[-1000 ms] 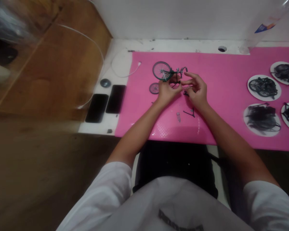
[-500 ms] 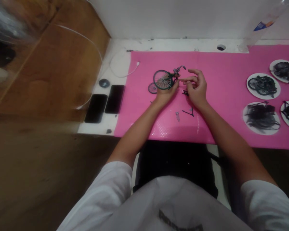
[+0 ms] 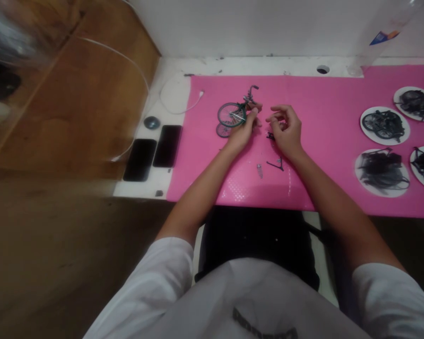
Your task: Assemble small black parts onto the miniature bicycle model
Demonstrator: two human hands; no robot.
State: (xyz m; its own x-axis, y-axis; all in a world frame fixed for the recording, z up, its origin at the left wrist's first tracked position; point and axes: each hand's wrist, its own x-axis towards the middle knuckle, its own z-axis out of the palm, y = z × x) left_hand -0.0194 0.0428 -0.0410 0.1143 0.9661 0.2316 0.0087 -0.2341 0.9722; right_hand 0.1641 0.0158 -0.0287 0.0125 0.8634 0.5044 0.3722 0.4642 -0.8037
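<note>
My left hand [image 3: 245, 130] is closed around a small model bicycle part with a dark green front wheel [image 3: 229, 116] and a handlebar [image 3: 252, 90] standing up at its far end. Partly behind it, a second spoked wheel [image 3: 223, 130] seems to lie on the mat. To the right, apart from the bicycle, my right hand [image 3: 287, 132] has its fingers curled and the thumb drawn in to them; anything pinched there is too small to make out. Below the hands lie a thin black bracket [image 3: 277, 165], a small clear packet or part [image 3: 259, 170] and a little black piece [image 3: 270, 135].
A pink mat [image 3: 325, 141] covers most of the white table. Several white plates at the right hold black bicycle parts, including a plate with wheels [image 3: 367, 136]. Two phones [image 3: 140, 160], a round dark object [image 3: 151, 123] and a white cable [image 3: 178, 113] lie left. A clear bottle [image 3: 383, 37] stands behind.
My left hand has drawn the bicycle part slightly left, away from my right hand, and the handlebar now points more upward. My right hand keeps nearly the same place.
</note>
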